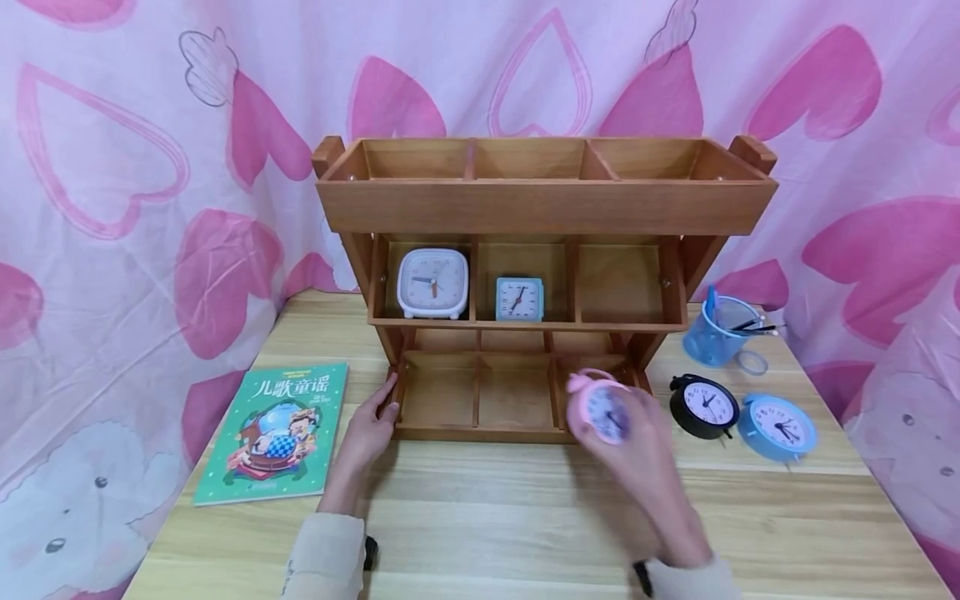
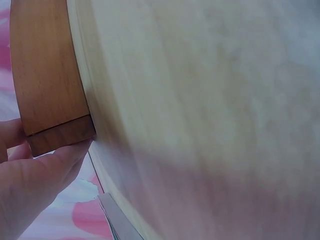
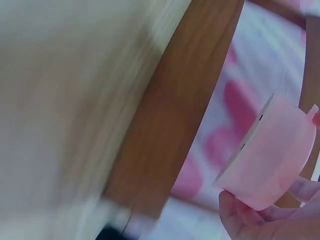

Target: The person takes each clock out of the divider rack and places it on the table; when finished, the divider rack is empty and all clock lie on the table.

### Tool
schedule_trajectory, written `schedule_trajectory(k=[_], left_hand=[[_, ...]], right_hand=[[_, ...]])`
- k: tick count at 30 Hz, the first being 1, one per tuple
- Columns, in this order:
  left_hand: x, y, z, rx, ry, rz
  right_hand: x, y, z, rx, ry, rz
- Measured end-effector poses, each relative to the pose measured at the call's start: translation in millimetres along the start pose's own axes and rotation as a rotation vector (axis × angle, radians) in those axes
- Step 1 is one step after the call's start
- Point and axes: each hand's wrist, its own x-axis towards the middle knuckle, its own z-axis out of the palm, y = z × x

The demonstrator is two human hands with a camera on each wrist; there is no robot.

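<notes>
A pink alarm clock (image 1: 604, 410) is gripped by my right hand (image 1: 643, 446), in front of the right compartment of the shelf's bottom tier. In the right wrist view the pink clock (image 3: 272, 155) shows its side, with fingers round its lower end. My left hand (image 1: 371, 429) holds the left end of the wooden shelf (image 1: 547, 208); in the left wrist view, thumb and fingers lie on either side of the wooden corner (image 2: 62, 135). On the middle tier stand a white clock (image 1: 432, 283) at left and a small teal square clock (image 1: 519, 299) in the middle compartment.
Right of the shelf, a black alarm clock (image 1: 703, 407) and a blue alarm clock (image 1: 777, 427) lie on the table (image 1: 480, 517). Behind them stands a blue mesh pen cup (image 1: 712, 335) with pens. A green children's book (image 1: 273, 433) lies at left. A pink heart-patterned curtain (image 1: 480, 67) hangs behind.
</notes>
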Motion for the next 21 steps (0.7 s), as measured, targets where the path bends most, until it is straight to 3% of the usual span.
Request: schedule_trajectory(k=[4, 9, 15, 21], left_hand=[[0.4, 0.8, 1.2, -0.010, 0.005, -0.002], [-0.2, 2.3, 0.9, -0.003, 0.006, -0.004], [0.6, 1.7, -0.7, -0.012, -0.007, -0.034], [0.4, 2.3, -1.0, 0.004, -0.020, -0.050]], right_hand=[[-22.1, 36.9, -41.5, -0.061, 0.027, 0.136], [-44.2, 70.9, -74.1, -0.186, -0.029, 0.347], [-45.7, 94.4, -82.2, -0.312, -0.115, 0.344], [-41.1, 108.3, -79.7, -0.344, -0.202, 0.321]])
